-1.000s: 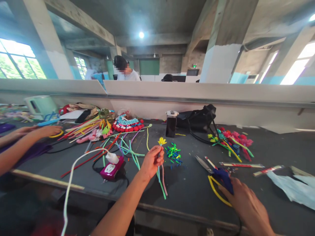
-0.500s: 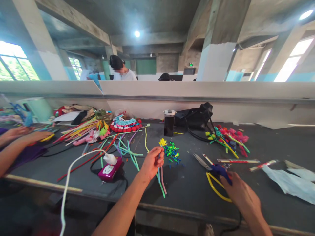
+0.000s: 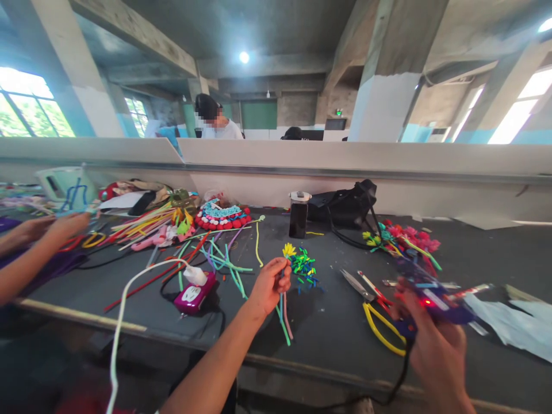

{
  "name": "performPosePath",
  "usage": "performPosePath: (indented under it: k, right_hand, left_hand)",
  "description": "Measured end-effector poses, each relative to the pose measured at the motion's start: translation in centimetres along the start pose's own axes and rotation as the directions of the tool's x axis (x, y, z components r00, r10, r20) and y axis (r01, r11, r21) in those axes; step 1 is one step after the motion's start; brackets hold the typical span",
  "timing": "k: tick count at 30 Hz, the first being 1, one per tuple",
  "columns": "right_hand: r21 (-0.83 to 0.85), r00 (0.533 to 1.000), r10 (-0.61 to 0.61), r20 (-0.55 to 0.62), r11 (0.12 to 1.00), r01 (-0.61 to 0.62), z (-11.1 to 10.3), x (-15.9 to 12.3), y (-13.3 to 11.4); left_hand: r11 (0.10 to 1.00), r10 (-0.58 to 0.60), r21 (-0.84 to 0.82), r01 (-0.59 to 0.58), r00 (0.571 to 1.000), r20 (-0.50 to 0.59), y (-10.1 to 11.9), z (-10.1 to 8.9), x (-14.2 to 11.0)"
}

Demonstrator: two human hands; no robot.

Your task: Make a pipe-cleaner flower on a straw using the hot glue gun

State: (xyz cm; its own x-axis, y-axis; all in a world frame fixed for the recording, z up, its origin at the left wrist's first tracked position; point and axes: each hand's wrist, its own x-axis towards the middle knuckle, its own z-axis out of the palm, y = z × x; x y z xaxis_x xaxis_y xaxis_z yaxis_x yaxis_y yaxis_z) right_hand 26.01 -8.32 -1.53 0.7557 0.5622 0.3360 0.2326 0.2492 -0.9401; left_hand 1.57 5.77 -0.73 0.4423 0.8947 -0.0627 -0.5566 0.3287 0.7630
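My left hand (image 3: 271, 283) pinches the stem of a yellow pipe cleaner flower (image 3: 289, 249); its petals stick up above my fingertips. Below the hand hang blue, green and pink stems (image 3: 284, 322). Beside it lies a heap of short green, blue and yellow pieces (image 3: 304, 265). My right hand (image 3: 437, 339) is wrapped round a dark purple glue gun (image 3: 448, 305), blurred, with a red light glowing and a black cord trailing down. The gun is raised over the table. Just left of it lie scissors (image 3: 386, 329) with yellow handles.
A purple power strip (image 3: 195, 294) with a white plug and cable sits at left. Behind are a tumbler (image 3: 298, 215), a black bag (image 3: 345, 207) and a bunch of colourful flowers (image 3: 414, 238). At far left a co-worker's hands (image 3: 56, 227) hold something blue.
My right hand has closed on the glue gun and lifted it off the table, up and to the right, away from the scissors. My left hand keeps the flower nearly in place.
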Motion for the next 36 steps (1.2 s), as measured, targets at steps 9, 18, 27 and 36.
performPosePath:
  k: [9,18,27,36]
  right_hand:
    - [0.035,0.877,0.036,0.479,0.998,-0.061,6.4,-5.3,-0.7]
    - [-0.070,0.839,-0.100,0.535,0.984,0.162,7.5,-5.8,-0.4]
    - [-0.091,0.834,-0.129,0.536,0.974,0.209,7.6,-5.7,-1.0]
    - [-0.106,0.832,-0.133,0.538,0.969,0.223,7.7,-5.6,-0.9]
  left_hand:
    - [1.000,-0.014,0.020,0.014,1.000,0.007,-0.7,0.7,-0.7]
    - [0.999,-0.040,0.032,0.039,0.999,0.032,-1.1,1.5,-1.3]
    - [0.997,-0.056,0.046,0.054,0.998,0.038,-1.2,1.6,-1.3]
    - [0.996,-0.067,0.068,0.065,0.997,0.026,-1.1,1.8,-1.4]
